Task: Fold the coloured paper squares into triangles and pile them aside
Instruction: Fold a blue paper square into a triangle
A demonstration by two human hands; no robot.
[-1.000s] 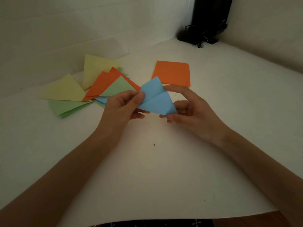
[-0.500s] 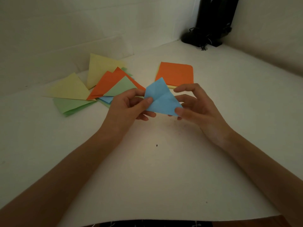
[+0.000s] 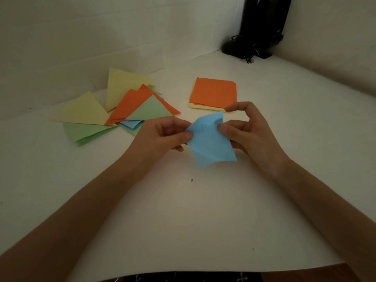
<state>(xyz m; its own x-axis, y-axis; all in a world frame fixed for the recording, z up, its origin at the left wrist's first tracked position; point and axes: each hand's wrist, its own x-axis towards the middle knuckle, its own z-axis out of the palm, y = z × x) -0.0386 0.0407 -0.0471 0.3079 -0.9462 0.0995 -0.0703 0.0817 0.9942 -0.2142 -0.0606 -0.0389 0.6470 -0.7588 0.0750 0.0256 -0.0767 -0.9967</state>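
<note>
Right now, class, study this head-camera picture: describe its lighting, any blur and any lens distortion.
Head view: dim overall, with a brighter pool mid-table; the blue paper is motion-blurred at its lower corner; the wide lens bows the table's near edge; the orange squares look fairly sharp.

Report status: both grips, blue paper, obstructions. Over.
Left grip and right grip both pinch the blue paper. Fold unfinished. Nothing blocking the triangle pile.
</note>
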